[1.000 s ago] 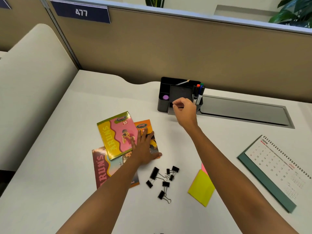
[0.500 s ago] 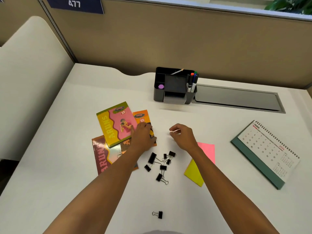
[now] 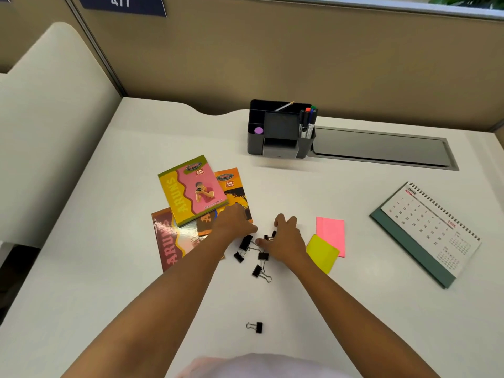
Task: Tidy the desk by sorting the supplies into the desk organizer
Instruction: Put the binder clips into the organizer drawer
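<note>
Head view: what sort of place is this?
Most likely an office cubicle: a white desk backed by a tan partition with a numbered plate, plus a calendar and an organizer with markers.

Both bare forearms are reaching forward from the bottom edge, converging toward the centre. The left hand is lying palm down, fingers bent slightly, thumb pointing right. The right hand is hovering palm down just beside it, fingers spread, thumb angling left. Hands are close, not touching.
</note>
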The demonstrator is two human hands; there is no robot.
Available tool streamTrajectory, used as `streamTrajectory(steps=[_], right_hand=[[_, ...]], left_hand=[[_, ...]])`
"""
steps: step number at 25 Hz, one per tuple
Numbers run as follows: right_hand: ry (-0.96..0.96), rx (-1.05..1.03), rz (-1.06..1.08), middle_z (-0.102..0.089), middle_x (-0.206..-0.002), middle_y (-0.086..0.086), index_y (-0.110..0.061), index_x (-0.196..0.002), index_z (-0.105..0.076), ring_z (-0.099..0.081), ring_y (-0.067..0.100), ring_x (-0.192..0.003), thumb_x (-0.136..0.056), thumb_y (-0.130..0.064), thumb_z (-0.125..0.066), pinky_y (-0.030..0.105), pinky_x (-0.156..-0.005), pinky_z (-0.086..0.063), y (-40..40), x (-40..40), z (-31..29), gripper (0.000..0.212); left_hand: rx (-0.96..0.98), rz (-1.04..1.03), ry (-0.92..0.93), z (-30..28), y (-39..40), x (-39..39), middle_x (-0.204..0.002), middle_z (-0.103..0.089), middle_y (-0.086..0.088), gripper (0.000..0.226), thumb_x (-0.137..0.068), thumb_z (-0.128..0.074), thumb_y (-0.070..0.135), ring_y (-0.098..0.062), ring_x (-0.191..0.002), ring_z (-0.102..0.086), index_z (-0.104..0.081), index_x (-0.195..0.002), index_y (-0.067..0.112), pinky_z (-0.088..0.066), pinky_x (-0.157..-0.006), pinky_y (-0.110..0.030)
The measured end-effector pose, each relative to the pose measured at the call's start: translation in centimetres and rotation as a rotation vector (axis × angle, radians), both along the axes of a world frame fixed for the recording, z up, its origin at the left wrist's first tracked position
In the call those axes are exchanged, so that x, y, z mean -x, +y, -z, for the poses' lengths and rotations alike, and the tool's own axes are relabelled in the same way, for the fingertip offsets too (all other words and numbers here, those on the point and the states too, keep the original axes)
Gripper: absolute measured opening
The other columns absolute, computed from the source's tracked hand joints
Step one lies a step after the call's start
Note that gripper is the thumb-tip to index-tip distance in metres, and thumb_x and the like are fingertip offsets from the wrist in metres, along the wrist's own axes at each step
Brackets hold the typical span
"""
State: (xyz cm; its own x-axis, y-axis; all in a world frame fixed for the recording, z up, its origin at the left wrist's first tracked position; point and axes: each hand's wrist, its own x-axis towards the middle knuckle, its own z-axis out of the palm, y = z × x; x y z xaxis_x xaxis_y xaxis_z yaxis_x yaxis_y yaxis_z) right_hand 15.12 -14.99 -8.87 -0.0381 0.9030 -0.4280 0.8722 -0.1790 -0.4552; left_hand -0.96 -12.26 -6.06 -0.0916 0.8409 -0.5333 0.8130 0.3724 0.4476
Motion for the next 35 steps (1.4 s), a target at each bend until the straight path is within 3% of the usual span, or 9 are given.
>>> streamTrajectory(steps=[3, 7, 10, 14, 20, 24, 26, 29, 35], right_hand=[[0.049, -0.037, 0.000, -0.037, -0.120, 0.011, -0.014, -0.114, -0.044, -0.053, 0.033, -0.098, -0.082, -0.032, -0.075, 0.039, -0.073, -0.050, -0.2, 0.9, 0.4, 0.048], [0.068, -0.070, -0.022, -0.041, -0.116, 0.013, -0.012, -0.108, -0.048, -0.055, 0.032, -0.089, -0.089, -0.015, -0.066, 0.039, -0.074, -0.051, 0.3, 1.2, 0.3, 0.025], [0.088, -0.069, -0.017, -0.042, -0.114, 0.011, -0.010, -0.106, -0.052, -0.054, 0.029, -0.085, -0.088, -0.009, -0.062, 0.030, -0.068, -0.043, 0.6, 1.2, 0.2, 0.020], [0.187, -0.039, 0.036, -0.045, -0.104, 0.006, -0.008, -0.099, -0.056, -0.052, 0.023, -0.080, -0.085, -0.007, -0.065, 0.027, -0.067, -0.040, 1.3, 0.5, 0.2, 0.017], [0.588, 0.168, 0.407, -0.065, -0.073, 0.002, -0.013, -0.075, -0.064, -0.058, 0.017, -0.071, -0.081, -0.006, -0.066, 0.022, -0.064, -0.044, 3.7, -1.5, 0.2, 0.009], [1.224, 0.448, 0.887, -0.063, -0.075, 0.007, 0.000, -0.084, -0.065, -0.054, 0.011, -0.068, -0.095, 0.000, -0.057, 0.014, -0.054, -0.052, 4.8, -2.7, -0.5, 0.014], [1.456, 0.619, 0.994, -0.062, -0.075, 0.005, -0.002, -0.092, -0.063, -0.054, 0.009, -0.064, -0.099, -0.008, -0.051, 0.014, -0.050, -0.051, 4.8, -3.3, -0.6, 0.015], [1.543, 0.710, 0.985, -0.058, -0.077, 0.003, -0.009, -0.095, -0.062, -0.053, 0.012, -0.067, -0.100, -0.016, -0.048, 0.021, -0.055, -0.052, 4.7, -3.4, -0.4, 0.017], [1.516, 0.612, 1.000, -0.063, -0.097, 0.016, -0.003, -0.100, -0.063, -0.061, 0.028, -0.087, -0.102, -0.017, -0.043, 0.033, -0.070, -0.056, 5.4, -1.8, -0.6, 0.025]], left_hand=[[0.171, 0.062, -0.093, -0.8, -0.2, -0.2, -0.102, -0.055, -0.007, 0.050, -0.064, -0.088, 0.015, -0.028, -0.077, -0.065, -0.058, -0.103, 0.006, -0.062, -0.056, -0.042], [0.204, 0.131, -0.064, -0.9, -0.6, -0.6, -0.106, -0.054, -0.010, 0.056, -0.057, -0.089, 0.000, -0.025, -0.064, -0.062, -0.057, -0.103, 0.005, -0.062, -0.056, -0.042], [0.156, 0.213, 0.003, -0.4, -0.7, -0.8, -0.103, -0.058, -0.011, 0.048, -0.056, -0.088, -0.003, -0.027, -0.065, -0.064, -0.058, -0.093, 0.007, -0.059, -0.051, -0.037], [0.073, 0.280, 0.036, 0.2, -0.4, -0.6, -0.098, -0.062, -0.007, 0.029, -0.064, -0.077, -0.003, -0.020, -0.075, -0.058, -0.066, -0.089, 0.009, -0.042, -0.045, -0.021], [-0.038, 0.196, -0.154, 0.9, 0.2, 0.2, -0.081, -0.050, 0.004, 0.033, -0.070, -0.078, 0.006, -0.015, -0.072, -0.048, -0.065, -0.101, 0.006, -0.036, -0.051, -0.020], [-0.116, 0.017, -0.334, 0.5, 0.8, 0.4, -0.082, -0.061, -0.002, 0.032, -0.069, -0.079, 0.003, -0.017, -0.070, -0.055, -0.069, -0.100, 0.008, -0.045, -0.059, -0.025], [-0.145, -0.066, -0.432, 0.1, 1.1, 0.1, -0.085, -0.066, -0.004, 0.033, -0.070, -0.077, 0.002, -0.013, -0.063, -0.059, -0.071, -0.101, 0.011, -0.050, -0.058, -0.024], [-0.177, -0.098, -0.517, -0.4, 1.4, -0.8, -0.091, -0.070, 0.004, 0.035, -0.073, -0.077, 0.002, -0.006, -0.059, -0.061, -0.073, -0.106, 0.016, -0.048, -0.054, -0.012], [-0.306, -0.041, -0.524, -0.5, 2.1, -2.4, -0.099, -0.071, 0.006, 0.046, -0.067, -0.086, 0.014, -0.011, -0.071, -0.065, -0.072, -0.110, 0.023, -0.054, -0.068, -0.022]])
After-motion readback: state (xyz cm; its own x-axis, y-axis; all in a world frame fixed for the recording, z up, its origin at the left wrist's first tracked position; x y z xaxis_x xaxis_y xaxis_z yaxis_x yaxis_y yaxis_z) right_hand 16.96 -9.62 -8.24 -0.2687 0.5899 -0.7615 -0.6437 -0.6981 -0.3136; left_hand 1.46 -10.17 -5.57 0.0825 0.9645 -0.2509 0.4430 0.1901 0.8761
